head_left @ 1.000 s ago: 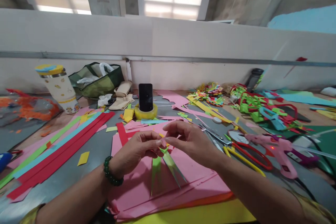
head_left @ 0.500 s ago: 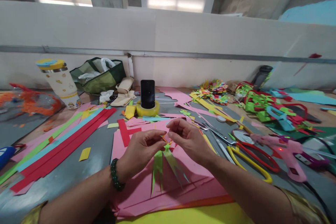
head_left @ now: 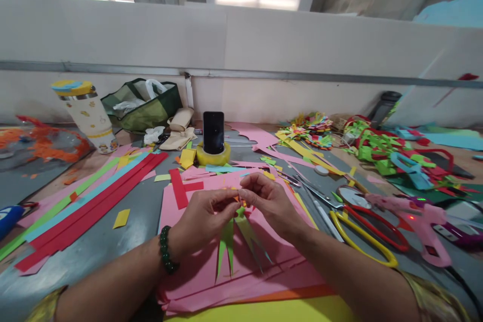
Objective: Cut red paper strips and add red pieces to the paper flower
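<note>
My left hand (head_left: 209,210) and my right hand (head_left: 269,206) meet over a stack of pink paper (head_left: 196,279). Between their fingertips is a small paper flower with green paper ribbon tails (head_left: 226,247), which hang down and end in forked points. Both hands are closed, thumbs against fingers, pinching the flower's top. Red and orange bits show at the pinch, but the fingers hide most of the head. On my left wrist sits a dark green bead bracelet (head_left: 166,250).
To the right lie scissors with red and yellow handles (head_left: 364,236) and a pink glue gun (head_left: 424,226) with a lit red light. Red paper strips (head_left: 94,206) lie left. A phone (head_left: 213,132) stands in a yellow tape roll (head_left: 213,156). A tumbler (head_left: 88,118) stands back left.
My fingertips have drawn slightly closer together at the top of the paper flower. The view has shifted a little; the surrounding things lie as before.
</note>
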The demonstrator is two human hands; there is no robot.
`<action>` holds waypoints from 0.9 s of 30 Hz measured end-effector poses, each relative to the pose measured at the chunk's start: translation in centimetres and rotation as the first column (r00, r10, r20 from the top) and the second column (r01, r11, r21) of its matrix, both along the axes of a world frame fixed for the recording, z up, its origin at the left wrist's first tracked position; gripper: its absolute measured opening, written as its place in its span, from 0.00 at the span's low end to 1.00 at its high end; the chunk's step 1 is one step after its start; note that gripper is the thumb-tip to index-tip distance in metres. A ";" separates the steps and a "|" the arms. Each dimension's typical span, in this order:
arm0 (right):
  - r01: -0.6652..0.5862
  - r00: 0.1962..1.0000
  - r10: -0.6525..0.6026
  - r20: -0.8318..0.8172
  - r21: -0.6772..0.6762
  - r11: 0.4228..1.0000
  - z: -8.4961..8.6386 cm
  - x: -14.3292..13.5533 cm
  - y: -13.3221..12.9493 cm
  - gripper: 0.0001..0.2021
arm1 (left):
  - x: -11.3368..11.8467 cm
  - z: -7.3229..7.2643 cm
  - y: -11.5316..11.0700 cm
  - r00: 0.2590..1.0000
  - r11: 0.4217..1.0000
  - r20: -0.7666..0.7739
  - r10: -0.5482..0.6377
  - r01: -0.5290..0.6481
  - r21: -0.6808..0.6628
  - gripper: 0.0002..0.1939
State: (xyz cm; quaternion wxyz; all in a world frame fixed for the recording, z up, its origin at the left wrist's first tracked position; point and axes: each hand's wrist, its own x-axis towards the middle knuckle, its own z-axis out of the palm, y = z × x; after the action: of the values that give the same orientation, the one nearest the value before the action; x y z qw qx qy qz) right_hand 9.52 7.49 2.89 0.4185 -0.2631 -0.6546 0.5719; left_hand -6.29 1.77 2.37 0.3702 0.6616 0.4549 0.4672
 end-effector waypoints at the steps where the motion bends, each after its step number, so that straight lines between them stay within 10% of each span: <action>1: 0.000 1.000 0.000 -0.001 0.002 1.000 0.0 0.0 0.0 0.12 | 0.0 0.0 0.0 0.998 0.999 0.051 -0.032 0.034 -0.038 0.12; 27: -0.020 1.000 0.019 0.022 0.049 0.999 -0.3 0.4 0.3 0.09 | -0.2 0.7 0.7 0.898 0.931 0.435 0.067 0.101 -0.351 0.14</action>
State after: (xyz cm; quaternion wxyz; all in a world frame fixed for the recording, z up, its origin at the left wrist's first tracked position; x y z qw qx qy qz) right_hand 9.88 7.80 2.62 0.4123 -0.2521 -0.6756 0.5568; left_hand -6.52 2.51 3.10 0.5836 0.4625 0.4322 0.5086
